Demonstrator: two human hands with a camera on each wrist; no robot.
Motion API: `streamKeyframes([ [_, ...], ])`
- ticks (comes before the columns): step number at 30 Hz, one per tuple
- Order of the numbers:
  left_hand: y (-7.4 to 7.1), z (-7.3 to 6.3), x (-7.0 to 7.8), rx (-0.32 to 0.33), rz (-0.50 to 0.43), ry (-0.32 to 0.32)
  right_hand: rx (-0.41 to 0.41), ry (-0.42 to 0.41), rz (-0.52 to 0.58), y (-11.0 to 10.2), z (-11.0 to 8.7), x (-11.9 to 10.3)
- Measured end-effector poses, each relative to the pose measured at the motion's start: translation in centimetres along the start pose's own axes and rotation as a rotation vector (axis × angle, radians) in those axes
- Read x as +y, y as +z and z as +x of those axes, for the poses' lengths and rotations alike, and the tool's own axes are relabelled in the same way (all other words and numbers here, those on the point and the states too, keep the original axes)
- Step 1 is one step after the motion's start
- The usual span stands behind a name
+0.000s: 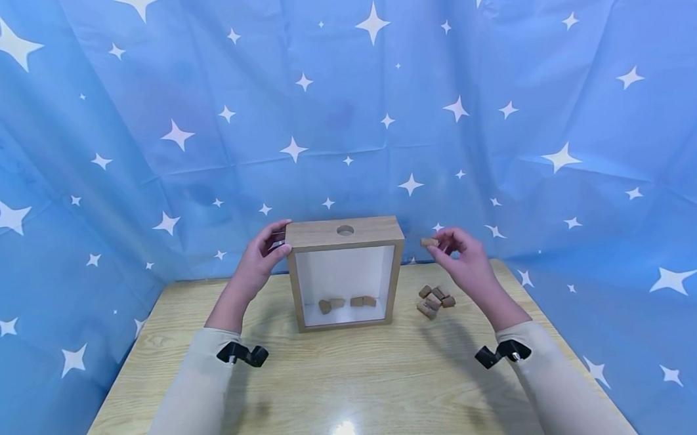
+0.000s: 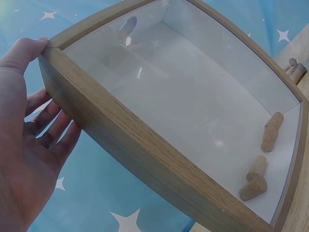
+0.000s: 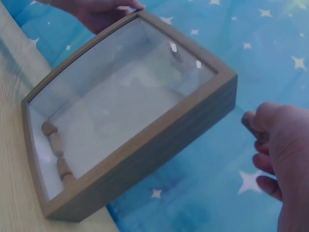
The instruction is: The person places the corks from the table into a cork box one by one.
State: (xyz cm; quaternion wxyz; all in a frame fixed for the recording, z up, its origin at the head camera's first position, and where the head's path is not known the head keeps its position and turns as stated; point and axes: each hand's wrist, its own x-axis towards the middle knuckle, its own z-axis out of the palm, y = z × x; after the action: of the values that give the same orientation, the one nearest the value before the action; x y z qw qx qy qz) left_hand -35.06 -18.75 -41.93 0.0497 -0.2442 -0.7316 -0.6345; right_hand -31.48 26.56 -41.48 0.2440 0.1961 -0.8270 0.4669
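Note:
A wooden box frame [image 1: 314, 232] with a clear front and a white back stands upright on the table, a round hole in its top. My left hand [image 1: 253, 265] grips its upper left corner, the thumb [image 2: 30, 48] at the front edge and the fingers along the side. Several wine corks [image 1: 363, 301] lie inside on the box's floor. To the right of the box my right hand [image 1: 468, 264] pinches another cork [image 1: 429, 242], held in the air at about the height of the box's top. Below that hand sits a small pile of corks [image 1: 429, 308].
The light wooden table [image 1: 310, 384] reaches back to a blue curtain [image 1: 344, 126] with white stars, which hangs right behind the box and along both sides. Black wrist mounts [image 1: 503, 352] sit on both sleeves.

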Motion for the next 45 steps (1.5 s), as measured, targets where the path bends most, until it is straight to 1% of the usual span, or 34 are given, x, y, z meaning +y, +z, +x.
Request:
streamKeyframes([
  [4, 0.0, 0.0, 0.0, 0.0, 0.007, 0.007, 0.056, -0.021, -0.02, 0.5, 1.1, -1.4],
  [8, 0.0, 0.0, 0.0, -0.002, 0.012, 0.013, 0.078, -0.059, -0.035, 1.0, 2.1, -3.1],
  [12, -0.1, -0.1, 0.0, -0.002, 0.013, 0.012, 0.071, -0.115, -0.017, 1.3, 3.1, -4.2],
  [18, -0.1, -0.1, -0.1, 0.004, 0.022, 0.015, 0.042, -0.182, 0.002, 1.6, 5.0, -4.6],
  [23, 0.0, 0.0, -0.1, 0.011, 0.028, 0.023, -0.022, -0.206, -0.008, 2.2, 6.4, -5.7],
  [30, 0.0, 0.1, -0.1, 0.013, 0.033, 0.023, -0.149, -0.194, -0.023, 3.5, 7.7, -7.6],
  [33, 0.0, 0.0, -0.1, 0.017, 0.036, 0.021, -0.18, -0.199, -0.043, 4.1, 8.2, -8.2],
  [39, 0.0, -0.1, -0.1, 0.015, 0.032, 0.011, -0.248, -0.179, -0.075, 5.3, 9.1, -9.2],
  [45, 0.1, -0.1, -0.1, 0.018, 0.022, 0.012, -0.319, -0.202, -0.117, 6.4, 9.7, -10.0],
])
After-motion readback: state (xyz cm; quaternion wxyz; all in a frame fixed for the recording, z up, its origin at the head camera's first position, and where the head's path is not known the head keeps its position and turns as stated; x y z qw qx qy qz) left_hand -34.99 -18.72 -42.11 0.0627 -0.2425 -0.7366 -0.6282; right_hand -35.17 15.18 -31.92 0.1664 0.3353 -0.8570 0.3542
